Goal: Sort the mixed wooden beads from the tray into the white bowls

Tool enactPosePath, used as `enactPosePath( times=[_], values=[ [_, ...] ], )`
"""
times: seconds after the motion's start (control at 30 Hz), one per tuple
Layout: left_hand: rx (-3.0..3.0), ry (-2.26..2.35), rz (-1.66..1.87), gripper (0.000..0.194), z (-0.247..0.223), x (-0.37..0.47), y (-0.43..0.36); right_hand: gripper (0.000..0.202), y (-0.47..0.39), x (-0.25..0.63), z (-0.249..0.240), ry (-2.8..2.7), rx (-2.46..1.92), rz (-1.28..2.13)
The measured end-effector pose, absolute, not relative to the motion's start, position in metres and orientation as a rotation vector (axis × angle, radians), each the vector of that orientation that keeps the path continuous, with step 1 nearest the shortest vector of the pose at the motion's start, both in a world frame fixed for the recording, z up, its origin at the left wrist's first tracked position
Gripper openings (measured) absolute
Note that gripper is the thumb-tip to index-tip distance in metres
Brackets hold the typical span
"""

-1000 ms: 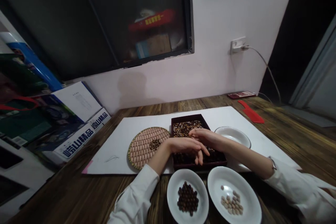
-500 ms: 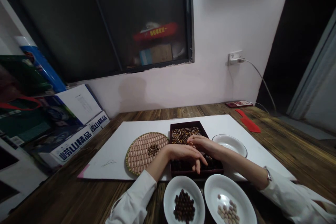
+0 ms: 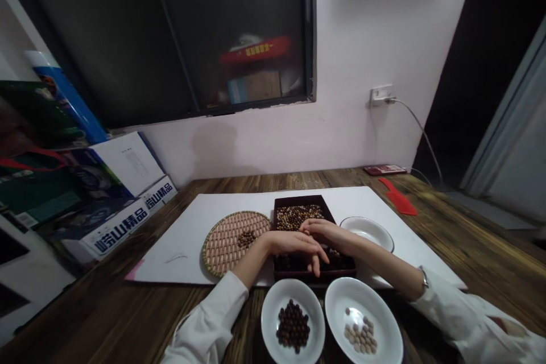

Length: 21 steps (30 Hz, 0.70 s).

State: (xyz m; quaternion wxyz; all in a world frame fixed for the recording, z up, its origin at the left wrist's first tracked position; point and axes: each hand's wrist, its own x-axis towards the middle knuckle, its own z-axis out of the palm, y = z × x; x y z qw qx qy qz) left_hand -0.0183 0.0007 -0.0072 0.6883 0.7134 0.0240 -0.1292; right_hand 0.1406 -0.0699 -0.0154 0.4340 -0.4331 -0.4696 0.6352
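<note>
My left hand (image 3: 293, 243) hangs over the near part of a dark maroon box (image 3: 314, 274), its fingers apart and pointing down to the right; its palm side is hidden. Just beyond it, my right hand (image 3: 327, 234) reaches in from the right with fingers bent together, the tips close to my left hand. Whatever they pinch is too small to make out. Mixed brown and yellow beads (image 3: 298, 215) fill the box's far part, while its near part lies dark beneath my hands. Dark brown beads (image 3: 292, 324) lie in one white bowl (image 3: 269, 314), and pale beads (image 3: 362, 336) in another (image 3: 392, 334).
Left of the box, a round woven tray (image 3: 219, 244) carries a small heap of brown beads (image 3: 246, 238). A white dish (image 3: 370, 228) stands to the right on the white board (image 3: 183, 239). Beyond it lie a red comb-like piece (image 3: 401, 203) and a phone (image 3: 384, 170). Boxes (image 3: 123, 227) crowd the left side.
The view has shifted slightly, so table things appear a little further left and higher. Both hands stay over the box in nearly the same pose.
</note>
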Motion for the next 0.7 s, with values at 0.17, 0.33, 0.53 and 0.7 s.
enactPosePath(
  times=[0.17, 0.33, 0.53, 0.7],
  values=[
    [1.613, 0.07, -0.249, 0.056, -0.007, -0.015, -0.002, 0.026, -0.075, 0.14, -0.009, -1.252, -1.126, 1.503],
    [1.642, 0.148, -0.265, 0.052, -0.009, -0.011, -0.003, 0.026, -0.083, 0.14, -0.002, -1.413, -1.172, 1.385],
    [1.681, 0.205, -0.161, 0.055, -0.01, -0.014, -0.003, 0.033, -0.076, 0.139, -0.01, -1.433, -1.265, 1.156],
    [1.75, 0.195, -0.224, 0.06, 0.006, -0.024, 0.003, 0.028, -0.068, 0.141, -0.02, -1.661, -1.31, 1.009]
  ],
)
